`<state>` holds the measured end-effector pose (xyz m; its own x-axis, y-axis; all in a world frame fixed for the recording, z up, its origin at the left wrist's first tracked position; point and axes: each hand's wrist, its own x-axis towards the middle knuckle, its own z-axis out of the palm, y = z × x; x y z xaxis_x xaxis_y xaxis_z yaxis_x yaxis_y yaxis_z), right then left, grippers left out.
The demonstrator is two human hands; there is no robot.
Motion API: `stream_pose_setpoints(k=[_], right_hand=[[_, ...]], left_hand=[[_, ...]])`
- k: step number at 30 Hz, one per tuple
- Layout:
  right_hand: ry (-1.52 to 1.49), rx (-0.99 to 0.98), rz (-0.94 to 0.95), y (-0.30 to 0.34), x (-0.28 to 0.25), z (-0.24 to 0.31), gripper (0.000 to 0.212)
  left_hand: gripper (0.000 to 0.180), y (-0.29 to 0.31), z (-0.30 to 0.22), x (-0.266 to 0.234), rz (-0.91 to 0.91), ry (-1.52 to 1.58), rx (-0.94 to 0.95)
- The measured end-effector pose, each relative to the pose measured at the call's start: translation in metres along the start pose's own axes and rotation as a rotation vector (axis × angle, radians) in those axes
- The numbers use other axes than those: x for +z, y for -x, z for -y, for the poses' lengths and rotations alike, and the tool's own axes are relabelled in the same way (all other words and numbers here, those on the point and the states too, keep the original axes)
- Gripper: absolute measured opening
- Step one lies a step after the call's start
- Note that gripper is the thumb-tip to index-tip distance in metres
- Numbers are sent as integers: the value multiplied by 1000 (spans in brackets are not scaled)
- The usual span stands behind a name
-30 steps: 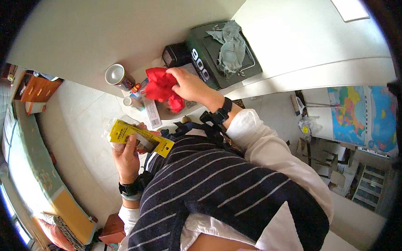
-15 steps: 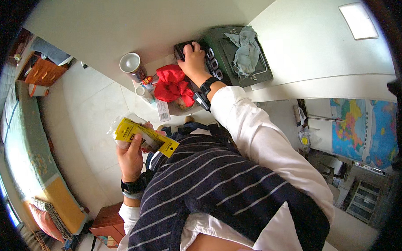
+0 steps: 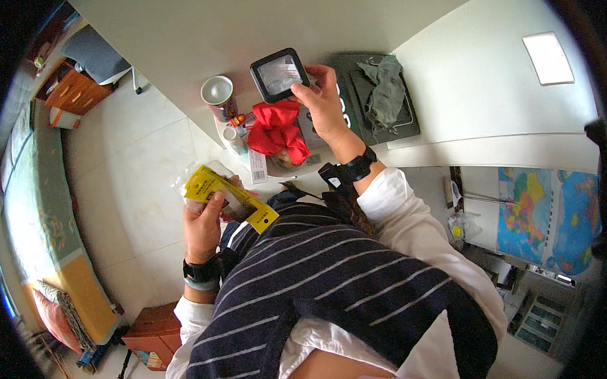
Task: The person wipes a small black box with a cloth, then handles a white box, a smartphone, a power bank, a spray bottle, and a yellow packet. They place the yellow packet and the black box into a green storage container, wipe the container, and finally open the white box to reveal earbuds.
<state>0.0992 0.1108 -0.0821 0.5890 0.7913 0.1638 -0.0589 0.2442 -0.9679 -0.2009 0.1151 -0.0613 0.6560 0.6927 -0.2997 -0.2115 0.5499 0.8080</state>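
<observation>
My left hand [image 3: 202,232] is closed on a yellow packet [image 3: 259,216] with a clear plastic part, thumb lying on top. What else may be behind the packet is hidden by it. Up by the wall, my right hand [image 3: 329,115] grips a small black square box [image 3: 258,76] with a see-through top, its thumb pressing the near edge. Pale contents show dimly inside. Just below the box lies a bunched red cloth [image 3: 275,130] on a small ledge, beside a tin can [image 3: 218,93] with an open top.
A white lidded jar [image 3: 231,135] and a white carton [image 3: 258,166] stand at the ledge's near edge. To the right, a grey cloth [image 3: 383,93] rests on a dark green case [image 3: 411,122]. Wall maps [image 3: 521,212] hang at far right; a red-brown cabinet [image 3: 151,335] is at lower left.
My right hand has lifted the black box off the ledge and tilted it, so its see-through top shows. My left hand keeps the yellow packet, nearly in place.
</observation>
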Motion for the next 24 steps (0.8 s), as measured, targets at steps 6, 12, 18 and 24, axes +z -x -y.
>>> stream_pose_setpoints(k=[6,12,18,24], right_hand=[[-176,332,25,1,57,-3,54],[-30,390,-2,-13,100,-31,56],[289,169,59,-18,101,-48,59],[444,-33,116,-18,102,-47,62]], left_hand=[[33,4,1,-6,-47,-9,23],[30,9,3,-18,-46,57,51],[29,13,9,-28,-83,93,67],[30,13,11,-31,-77,119,74]])
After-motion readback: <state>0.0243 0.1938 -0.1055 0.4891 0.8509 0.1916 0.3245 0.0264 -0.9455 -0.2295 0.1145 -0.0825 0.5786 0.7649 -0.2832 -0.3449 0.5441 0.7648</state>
